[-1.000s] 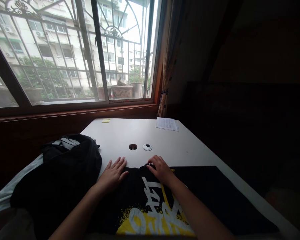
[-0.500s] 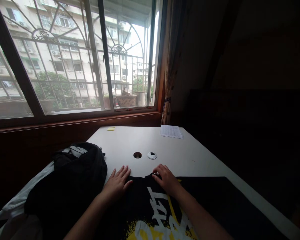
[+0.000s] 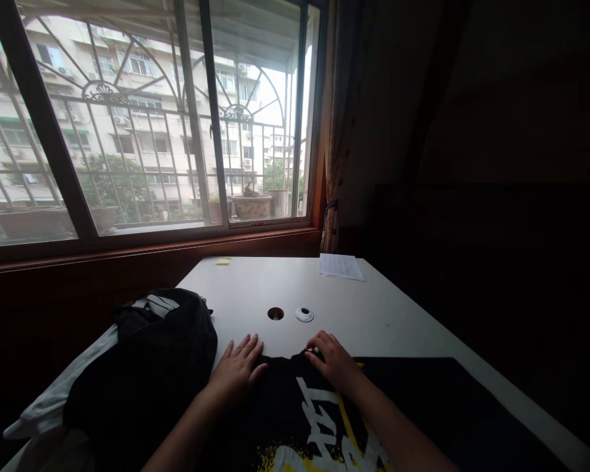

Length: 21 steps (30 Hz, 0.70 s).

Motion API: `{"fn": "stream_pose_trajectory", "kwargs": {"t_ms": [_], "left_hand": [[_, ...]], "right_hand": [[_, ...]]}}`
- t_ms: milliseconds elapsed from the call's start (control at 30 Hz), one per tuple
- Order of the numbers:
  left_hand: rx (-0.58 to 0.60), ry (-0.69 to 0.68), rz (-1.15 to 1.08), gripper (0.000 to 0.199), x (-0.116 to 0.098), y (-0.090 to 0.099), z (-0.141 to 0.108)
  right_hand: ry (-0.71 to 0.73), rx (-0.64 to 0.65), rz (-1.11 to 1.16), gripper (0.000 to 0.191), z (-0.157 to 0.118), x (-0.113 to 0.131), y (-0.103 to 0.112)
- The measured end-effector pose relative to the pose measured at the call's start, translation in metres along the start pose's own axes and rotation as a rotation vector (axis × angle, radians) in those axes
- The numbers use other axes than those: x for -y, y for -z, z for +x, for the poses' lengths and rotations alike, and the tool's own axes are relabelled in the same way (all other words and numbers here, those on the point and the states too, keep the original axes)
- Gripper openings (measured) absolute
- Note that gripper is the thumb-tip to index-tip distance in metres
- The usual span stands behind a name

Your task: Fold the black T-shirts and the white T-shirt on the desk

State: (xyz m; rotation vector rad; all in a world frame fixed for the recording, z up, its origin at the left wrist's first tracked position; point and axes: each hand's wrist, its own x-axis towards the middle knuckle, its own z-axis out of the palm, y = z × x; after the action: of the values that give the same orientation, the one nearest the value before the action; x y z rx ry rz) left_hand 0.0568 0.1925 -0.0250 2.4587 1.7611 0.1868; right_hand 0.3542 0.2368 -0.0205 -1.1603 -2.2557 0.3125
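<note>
A black T-shirt [image 3: 285,406] with white lettering and yellow splashes lies spread on the white table. My left hand [image 3: 235,370] rests flat on its upper left edge, fingers stretched out and partly over the tabletop. At the upper edge, right of my left hand, my right hand [image 3: 332,360] is curled with bent fingers and thumb at the cloth, closed on the fabric. Part of the shirt is hidden under my forearms. Left of my left hand lies a heap of dark clothing [image 3: 147,373] with some white cloth in it.
The white table [image 3: 255,282] has a round cable hole [image 3: 276,314] with its white cover [image 3: 304,315] beside it. Papers [image 3: 342,267] and a yellow sticky note [image 3: 223,261] lie along the far edge. A barred window [image 3: 142,131] and a tied curtain [image 3: 330,216] stand behind.
The whole view has shifted slightly, so everything appears a little lower and to the right. Both hands keep nearly the same places and poses on the T-shirt.
</note>
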Motion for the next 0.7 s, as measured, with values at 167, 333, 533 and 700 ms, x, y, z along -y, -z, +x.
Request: {"fn": "stream_pose_trajectory", "kwargs": {"t_ms": [167,333,533,700], "left_hand": [[-0.003,0.004,-0.014,0.069,0.004,-0.002,0.002],[0.002,0.037,-0.009,0.073,0.005,0.002,0.002],[-0.006,0.038,-0.001,0.072,0.006,-0.001,0.003],[0.001,0.051,0.016,0.072,0.007,-0.003,0.003]], "right_hand": [[-0.003,-0.011,-0.015,0.012,0.001,-0.001,0.0],[-0.053,-0.055,-0.104,0.017,0.0,-0.004,0.002],[-0.092,-0.064,-0.335,0.024,-0.001,-0.018,0.007],[-0.11,-0.092,-0.477,0.033,-0.013,-0.054,0.032]]}}
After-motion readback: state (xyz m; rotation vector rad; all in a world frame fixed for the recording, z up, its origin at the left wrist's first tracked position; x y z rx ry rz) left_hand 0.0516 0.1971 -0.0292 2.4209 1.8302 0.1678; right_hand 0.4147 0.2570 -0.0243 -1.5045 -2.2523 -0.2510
